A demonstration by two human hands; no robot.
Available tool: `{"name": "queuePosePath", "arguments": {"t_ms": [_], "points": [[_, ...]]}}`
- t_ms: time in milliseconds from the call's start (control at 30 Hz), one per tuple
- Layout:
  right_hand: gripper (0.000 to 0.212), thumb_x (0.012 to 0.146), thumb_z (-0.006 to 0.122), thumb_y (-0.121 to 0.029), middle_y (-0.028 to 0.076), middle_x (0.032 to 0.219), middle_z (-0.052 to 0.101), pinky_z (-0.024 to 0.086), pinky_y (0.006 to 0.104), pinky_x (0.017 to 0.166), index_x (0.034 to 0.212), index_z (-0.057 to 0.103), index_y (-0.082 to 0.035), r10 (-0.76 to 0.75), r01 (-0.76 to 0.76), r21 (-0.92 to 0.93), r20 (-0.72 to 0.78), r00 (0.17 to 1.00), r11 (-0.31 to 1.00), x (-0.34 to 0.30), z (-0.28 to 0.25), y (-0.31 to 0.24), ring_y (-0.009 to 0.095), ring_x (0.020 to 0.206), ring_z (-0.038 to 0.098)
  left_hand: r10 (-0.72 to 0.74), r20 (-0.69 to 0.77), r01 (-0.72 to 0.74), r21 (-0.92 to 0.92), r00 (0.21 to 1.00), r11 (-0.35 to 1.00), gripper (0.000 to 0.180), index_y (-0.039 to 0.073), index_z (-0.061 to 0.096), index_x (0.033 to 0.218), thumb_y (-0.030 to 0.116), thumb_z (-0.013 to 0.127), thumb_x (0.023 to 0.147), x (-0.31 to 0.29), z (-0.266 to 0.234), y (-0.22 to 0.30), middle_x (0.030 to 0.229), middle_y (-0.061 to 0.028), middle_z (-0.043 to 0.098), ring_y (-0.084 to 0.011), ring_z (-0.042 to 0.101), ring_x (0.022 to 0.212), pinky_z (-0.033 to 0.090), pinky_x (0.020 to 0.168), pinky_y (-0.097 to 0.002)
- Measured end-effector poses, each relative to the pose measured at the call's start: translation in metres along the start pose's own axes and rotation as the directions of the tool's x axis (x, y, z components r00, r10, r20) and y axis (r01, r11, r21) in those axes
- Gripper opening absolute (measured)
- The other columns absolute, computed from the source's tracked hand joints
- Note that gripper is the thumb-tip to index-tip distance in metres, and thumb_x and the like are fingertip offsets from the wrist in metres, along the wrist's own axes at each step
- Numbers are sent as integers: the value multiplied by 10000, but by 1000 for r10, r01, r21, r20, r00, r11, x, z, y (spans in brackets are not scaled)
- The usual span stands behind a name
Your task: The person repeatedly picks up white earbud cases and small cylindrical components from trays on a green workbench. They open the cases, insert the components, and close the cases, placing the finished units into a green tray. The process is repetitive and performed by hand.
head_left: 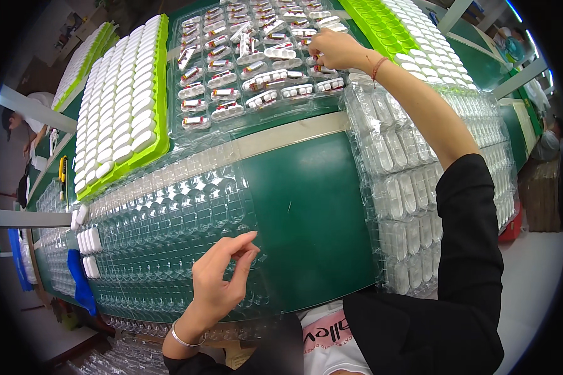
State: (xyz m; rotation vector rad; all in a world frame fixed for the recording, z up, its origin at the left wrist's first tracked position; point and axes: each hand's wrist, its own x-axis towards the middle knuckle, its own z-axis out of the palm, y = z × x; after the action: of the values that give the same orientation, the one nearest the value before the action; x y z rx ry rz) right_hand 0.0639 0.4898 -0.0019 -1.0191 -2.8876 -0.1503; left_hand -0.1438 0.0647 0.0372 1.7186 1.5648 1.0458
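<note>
A big green table fills the middle. On its right side sits a tall stack of clear trays w/ white oval cases in the pockets. On the near left lies a wide clear plastic tray, mostly bare pockets, just a few white cases at its left edge. Far left is a bright green tray full of white cases. In the far middle is another clear tray of small parts, white w/ red and dark bits.

The right hand reaches far out over that parts tray. Its fingers are bent down onto the small pieces, maybe pinching one, but I can't tell for sure, the fingers hide it. The left hand rests on the near clear tray, fingers curled w/ thumb and first finger close together. It looks like it holds nothing, just touches the plastic.

What could go wrong: the right arm stretches over the tall stack, so the sleeve could bump it and tip trays. Also the small parts lie loose and crooked, so a quick grab could knock some out of their pockets.
</note>
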Motion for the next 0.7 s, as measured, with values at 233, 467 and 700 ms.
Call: {"name": "queuePosePath", "arguments": {"t_ms": [233,467,700], "points": [[317,805,598,37,76,1094,654,533,378,788,1084,664,-99,-261,338,61,-512,818,939,-31,-43,-48,309,977,639,-98,-43,90,-161,994,983,270,-26,612,1169,-41,599,900,6,-9,0,930,-108,675,-151,651,778,532,677,-256],[279,848,640,-115,104,1153,607,554,290,645,1119,638,-49,-638,830,122,-582,504,544,-132,-95,-166,214,839,670,-150,50,140,-726,987,674,399,-51,477,1338,121,551,986,56,10,13,1196,-127,607,-150,608,1000,527,799,-286],[400,712,701,58,147,1090,595,570,323,695,1106,686,-7,-606,804,368,-530,594,466,-164,-93,-176,276,876,665,-48,98,104,-705,994,702,303,-24,507,1223,1,603,936,37,14,15,1167,-103,613,-161,601,1068,505,918,-306]]}}
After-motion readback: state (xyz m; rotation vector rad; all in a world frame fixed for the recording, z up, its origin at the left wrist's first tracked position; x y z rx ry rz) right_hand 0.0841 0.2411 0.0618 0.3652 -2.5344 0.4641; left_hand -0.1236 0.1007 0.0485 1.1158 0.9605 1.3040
